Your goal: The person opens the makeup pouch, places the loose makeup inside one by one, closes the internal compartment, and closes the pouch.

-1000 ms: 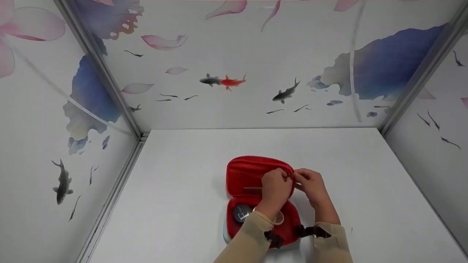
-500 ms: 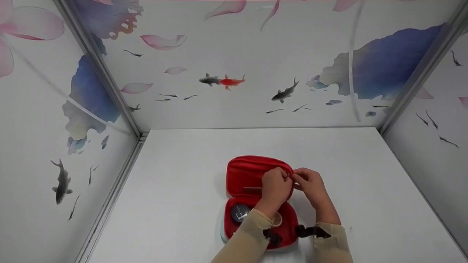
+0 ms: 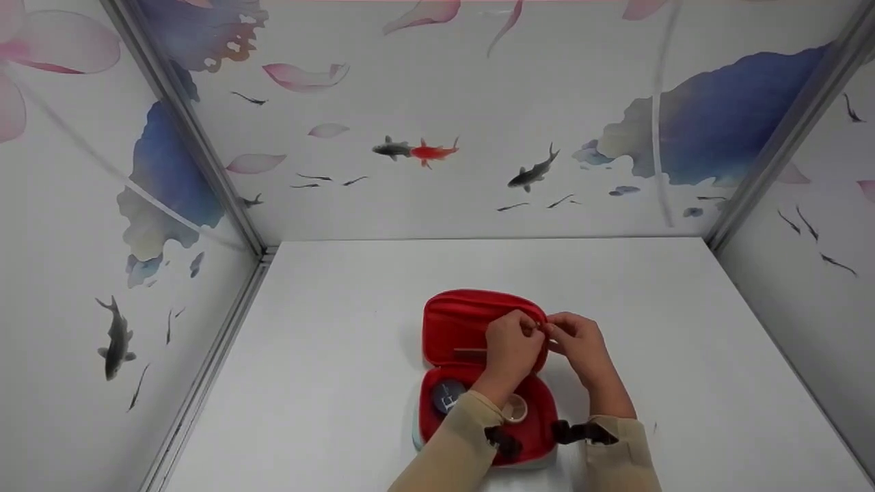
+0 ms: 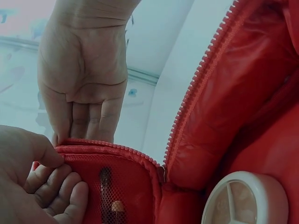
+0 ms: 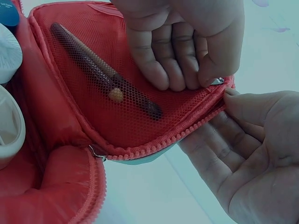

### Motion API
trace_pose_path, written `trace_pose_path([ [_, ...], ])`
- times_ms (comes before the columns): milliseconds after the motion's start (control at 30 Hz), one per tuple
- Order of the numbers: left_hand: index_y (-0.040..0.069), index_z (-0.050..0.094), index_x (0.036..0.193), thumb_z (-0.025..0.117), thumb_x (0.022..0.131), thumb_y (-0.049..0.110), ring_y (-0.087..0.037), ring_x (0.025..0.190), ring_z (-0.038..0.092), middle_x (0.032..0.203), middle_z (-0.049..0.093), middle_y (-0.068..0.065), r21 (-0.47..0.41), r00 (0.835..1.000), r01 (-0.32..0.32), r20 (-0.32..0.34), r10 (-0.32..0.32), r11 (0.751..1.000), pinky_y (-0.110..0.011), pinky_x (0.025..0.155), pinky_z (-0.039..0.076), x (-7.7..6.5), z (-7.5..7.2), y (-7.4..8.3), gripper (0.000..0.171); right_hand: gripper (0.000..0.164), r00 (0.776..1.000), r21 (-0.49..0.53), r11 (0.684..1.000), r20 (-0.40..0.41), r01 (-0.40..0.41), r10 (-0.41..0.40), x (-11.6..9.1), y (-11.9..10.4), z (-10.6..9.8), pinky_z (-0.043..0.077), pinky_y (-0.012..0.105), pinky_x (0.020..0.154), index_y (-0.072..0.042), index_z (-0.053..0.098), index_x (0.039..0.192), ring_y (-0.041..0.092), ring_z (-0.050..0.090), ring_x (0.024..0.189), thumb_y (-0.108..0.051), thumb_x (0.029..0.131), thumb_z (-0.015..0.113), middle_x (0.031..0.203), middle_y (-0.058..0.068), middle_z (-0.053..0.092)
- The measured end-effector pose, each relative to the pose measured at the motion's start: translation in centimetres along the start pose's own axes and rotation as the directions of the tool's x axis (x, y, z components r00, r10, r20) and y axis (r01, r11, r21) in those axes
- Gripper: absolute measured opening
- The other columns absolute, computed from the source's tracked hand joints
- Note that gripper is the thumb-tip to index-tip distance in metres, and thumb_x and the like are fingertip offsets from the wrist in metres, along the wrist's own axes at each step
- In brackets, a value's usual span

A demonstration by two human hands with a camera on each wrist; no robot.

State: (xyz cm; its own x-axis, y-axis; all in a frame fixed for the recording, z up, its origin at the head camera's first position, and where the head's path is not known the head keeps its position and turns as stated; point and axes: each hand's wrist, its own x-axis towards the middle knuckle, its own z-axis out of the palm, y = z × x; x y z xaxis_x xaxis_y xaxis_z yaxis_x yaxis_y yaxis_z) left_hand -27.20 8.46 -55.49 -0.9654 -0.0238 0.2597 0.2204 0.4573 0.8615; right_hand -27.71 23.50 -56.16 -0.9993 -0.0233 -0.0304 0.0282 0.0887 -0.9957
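A red-lined zip case (image 3: 437,328) lies open on the white table, its lid raised at the back. At the right corner of the lid, my left hand (image 3: 511,348) pinches a small silver zipper pull (image 5: 217,81) on the mesh pocket (image 5: 131,135). Beside it, my right hand (image 3: 581,348) pinches the lid's edge between thumb and fingers. Behind the mesh lie two dark slim sticks (image 5: 84,56), one with a tan tip. The case's bottom half holds a white round compact (image 4: 268,200) with a divided window, and a dark round container (image 3: 446,395).
The white table (image 3: 328,355) spreads around the case. White panels (image 3: 437,82) painted with fish and petals stand behind and at both sides. A blue round thing (image 5: 8,14) and a white round container (image 5: 9,53) show in the case. My left forearm crosses over the bottom half.
My left hand and forearm have shifted slightly left, uncovering more of the white compact. The case's bottom half has moved a little left. Both hands stay at the lid's right corner.
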Motion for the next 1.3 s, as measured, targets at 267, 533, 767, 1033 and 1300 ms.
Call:
trace_pose_path([
  [267, 0.016, 0.074, 0.089, 0.08, 0.092, 0.01, -0.003, 0.074, 0.06, 0.083, 0.074, 0.004, 0.004, 1.0, -0.01, -0.005, 0.01, 1.0, -0.018, 0.073, 0.056, 0.0, -0.2, 0.2, 0.009, 0.02, 1.0, -0.008, 1.0, 0.012, 0.002, -0.002, 0.0, 0.0, -0.2, 0.063, 0.028, 0.088, 0.009, 0.069, 0.119, 0.01, 0.073, 0.101, -0.004, 0.107, 0.06, 0.108, 0.005, 0.074],
  [533, 0.016, 0.076, 0.09, 0.074, 0.097, 0.012, -0.003, 0.072, 0.057, 0.08, 0.071, 0.006, 0.042, 0.999, -0.033, 0.012, 0.033, 0.999, -0.018, 0.07, 0.052, -0.1, -0.6, 0.2, 0.009, 0.019, 1.0, -0.085, 0.996, -0.003, 0.005, -0.005, 0.0, 0.1, -0.2, 0.062, 0.025, 0.087, 0.004, 0.071, 0.12, 0.012, 0.073, 0.098, -0.006, 0.104, 0.065, 0.109, 0.009, 0.074],
  [767, 0.015, 0.077, 0.087, 0.073, 0.096, 0.011, -0.003, 0.07, 0.056, 0.078, 0.072, 0.005, 0.041, 0.999, -0.043, 0.005, 0.042, 0.998, -0.019, 0.069, 0.051, 0.0, -0.8, -0.2, 0.011, 0.016, 0.999, -0.204, 0.979, -0.037, 0.028, -0.036, -0.3, -0.4, 0.3, 0.06, 0.021, 0.081, 0.002, 0.073, 0.115, 0.012, 0.072, 0.095, -0.005, 0.102, 0.067, 0.108, 0.015, 0.076],
  [1033, 0.016, 0.076, 0.084, 0.074, 0.096, 0.012, -0.003, 0.069, 0.056, 0.075, 0.07, 0.005, 0.065, 0.999, -0.03, 0.021, 0.029, 0.997, -0.018, 0.068, 0.052, 0.3, -1.2, -0.5, 0.012, 0.012, 0.996, -0.267, 0.963, -0.059, 0.043, -0.061, -0.2, -0.6, 0.6, 0.059, 0.019, 0.077, 0.002, 0.072, 0.112, 0.015, 0.071, 0.093, -0.004, 0.102, 0.066, 0.106, 0.017, 0.075],
  [1300, 0.016, 0.077, 0.084, 0.079, 0.093, 0.014, -0.004, 0.071, 0.059, 0.077, 0.072, 0.005, 0.091, 1.0, -0.015, 0.002, 0.015, 0.996, -0.019, 0.071, 0.055, 0.4, -1.8, -0.7, 0.009, 0.012, 0.996, -0.262, 0.965, -0.074, 0.03, -0.051, -0.1, 0.1, 0.6, 0.059, 0.019, 0.078, 0.001, 0.072, 0.112, 0.013, 0.071, 0.092, -0.002, 0.102, 0.065, 0.105, 0.016, 0.075],
])
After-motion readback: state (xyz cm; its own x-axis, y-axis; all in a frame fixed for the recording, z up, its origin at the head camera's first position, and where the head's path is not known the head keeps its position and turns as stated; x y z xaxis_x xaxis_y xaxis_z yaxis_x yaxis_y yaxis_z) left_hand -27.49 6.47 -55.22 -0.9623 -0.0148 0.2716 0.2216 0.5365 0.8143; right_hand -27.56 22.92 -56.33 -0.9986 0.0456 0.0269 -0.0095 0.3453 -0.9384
